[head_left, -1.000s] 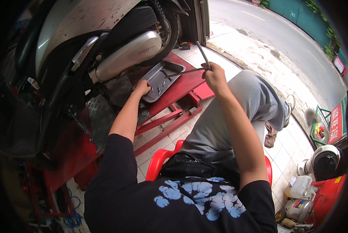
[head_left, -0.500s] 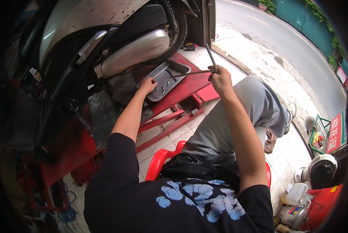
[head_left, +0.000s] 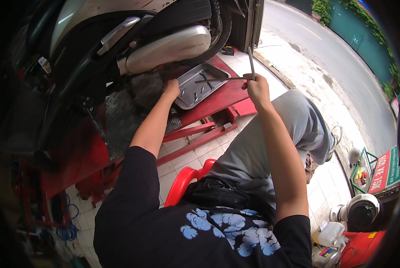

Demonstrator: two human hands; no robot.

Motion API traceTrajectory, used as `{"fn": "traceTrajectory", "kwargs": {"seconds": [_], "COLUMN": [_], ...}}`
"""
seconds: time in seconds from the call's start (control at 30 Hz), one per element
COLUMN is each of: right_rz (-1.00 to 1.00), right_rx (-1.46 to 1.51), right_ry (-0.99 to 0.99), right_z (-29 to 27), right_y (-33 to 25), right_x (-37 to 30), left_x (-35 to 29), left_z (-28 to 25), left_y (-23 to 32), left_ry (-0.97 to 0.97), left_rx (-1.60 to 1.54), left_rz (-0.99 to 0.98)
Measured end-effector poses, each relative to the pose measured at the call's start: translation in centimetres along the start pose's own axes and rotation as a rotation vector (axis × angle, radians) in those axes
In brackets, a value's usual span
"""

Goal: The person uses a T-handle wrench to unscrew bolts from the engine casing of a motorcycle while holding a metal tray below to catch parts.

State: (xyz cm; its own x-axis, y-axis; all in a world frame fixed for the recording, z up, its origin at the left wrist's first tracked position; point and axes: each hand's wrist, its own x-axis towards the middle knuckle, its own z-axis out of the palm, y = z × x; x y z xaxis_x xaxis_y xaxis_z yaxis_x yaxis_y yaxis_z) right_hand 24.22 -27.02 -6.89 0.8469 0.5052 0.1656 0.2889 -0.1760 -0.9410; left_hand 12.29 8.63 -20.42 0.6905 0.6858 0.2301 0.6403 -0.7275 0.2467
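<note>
My right hand [head_left: 258, 89] grips a T-handle wrench [head_left: 224, 80] where its bar meets the shaft. The long shaft points left over a grey metal tray [head_left: 192, 106], and the bar sticks up past my fingers. At the tray's left edge is my left hand [head_left: 171, 88], fingers curled together. Whether they hold a small part or the rim is hidden. Several small bolts [head_left: 196, 95] lie scattered on the tray's bottom, with a longer dark piece [head_left: 210, 85] near its right side.
The tray rests on a red lift platform [head_left: 206, 100] beside a scooter [head_left: 168, 48]. Beneath me is a red plastic chair [head_left: 182, 183]. A white-and-black fan [head_left: 364, 210], a plastic jug [head_left: 330, 234] and a red tank [head_left: 362, 248] stand at the lower right. The street [head_left: 307, 33] lies beyond the doorway.
My left hand has moved left from inside the tray to its left edge. My right hand still holds the wrench, its shaft nearly level over the tray. The whole view has shifted slightly.
</note>
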Motion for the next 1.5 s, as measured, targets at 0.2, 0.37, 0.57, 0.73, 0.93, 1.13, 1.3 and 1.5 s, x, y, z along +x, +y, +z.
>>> {"fn": "traceTrajectory", "kwargs": {"seconds": [0.2, 0.37, 0.57, 0.73, 0.93, 1.13, 1.3, 1.5], "right_rz": [-0.067, -0.028, -0.018, 0.011, 0.021, -0.009, -0.019, -0.126], "right_rx": [0.134, 0.177, 0.252, 0.198, 0.182, 0.222, 0.167, 0.096], "right_ry": [-0.097, -0.109, -0.140, -0.150, -0.125, -0.094, -0.114, -0.148], "right_z": [3.0, 3.2, 3.1, 2.9, 2.6, 3.0, 3.1, 3.7], "right_y": [-0.2, -0.4, -0.3, 0.0, 0.6, 1.1, 0.7, 0.6], "right_x": [0.4, 0.6, 0.6, 0.5, 0.7, 0.9, 0.7, 0.0], "left_x": [0.7, 0.8, 0.0, -0.6, -0.4, -0.3, -1.7, -1.8], "left_z": [-1.4, -3.6, -3.5, 0.6, 2.5, -0.3, -2.5, -1.0], "left_y": [-1.1, -0.7, 3.4, 5.5, 5.1, 2.3, 4.2, 5.6], "left_ry": [-0.001, -0.084, -0.326, -0.250, -0.181, -0.116, -0.290, -0.497], "left_rx": [-0.120, -0.143, -0.277, -0.121, -0.152, -0.099, -0.144, -0.141], "left_rz": [0.082, 0.055, 0.175, 0.055, 0.029, -0.033, 0.237, 0.387]}}
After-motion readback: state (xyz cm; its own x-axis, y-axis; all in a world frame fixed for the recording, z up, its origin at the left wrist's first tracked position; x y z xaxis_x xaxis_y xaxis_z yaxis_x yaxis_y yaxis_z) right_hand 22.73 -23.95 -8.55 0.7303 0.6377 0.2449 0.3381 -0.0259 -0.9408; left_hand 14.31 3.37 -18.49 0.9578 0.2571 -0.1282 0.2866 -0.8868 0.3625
